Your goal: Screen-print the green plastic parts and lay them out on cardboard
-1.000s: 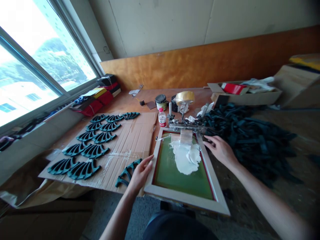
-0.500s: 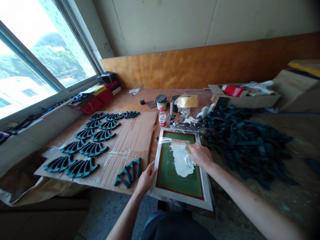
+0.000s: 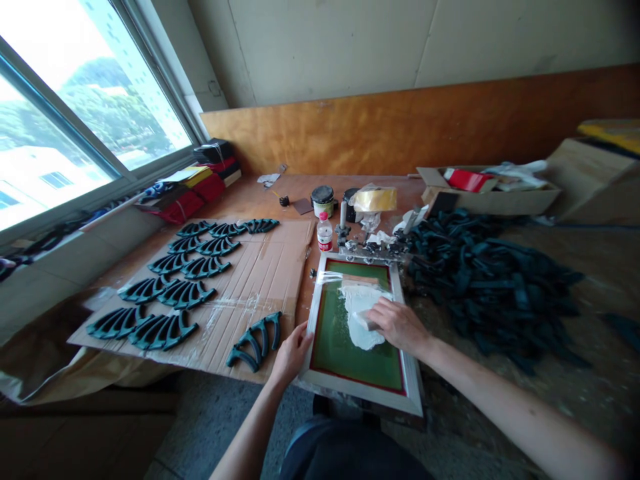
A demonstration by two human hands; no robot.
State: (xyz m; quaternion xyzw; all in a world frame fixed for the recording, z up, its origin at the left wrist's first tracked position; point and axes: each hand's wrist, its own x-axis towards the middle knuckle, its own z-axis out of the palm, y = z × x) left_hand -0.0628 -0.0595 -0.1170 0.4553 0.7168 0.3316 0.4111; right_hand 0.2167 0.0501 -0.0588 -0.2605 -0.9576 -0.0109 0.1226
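In the head view, a screen frame (image 3: 411,373) lies at the near edge of the table (image 3: 255,200), right of a cardboard sheet (image 3: 287,257). It is a pale rectangle around a green mesh (image 3: 343,363) with a dark red border. White paste (image 3: 365,301) covers the mesh's middle in a thick, ragged patch, with thin streaks near the far left corner. The frame's long axis runs from the table's near edge toward its back edge, the far end meeting a metal clamp (image 3: 373,256). A tan strip (image 3: 360,281) lies crosswise at the far end of the paste.

The right hand (image 3: 400,325) pinches a small pale scraper (image 3: 367,321) over the paste; its visible edge runs across the frame, dipping slightly rightward. The left hand (image 3: 291,353) has bent fingers touching the frame's left rail; whether they grip underneath, I cannot tell.

Dark green fan-shaped pieces (image 3: 161,345) line the cardboard; a dark heap (image 3: 480,273) spreads toward the table's right side.
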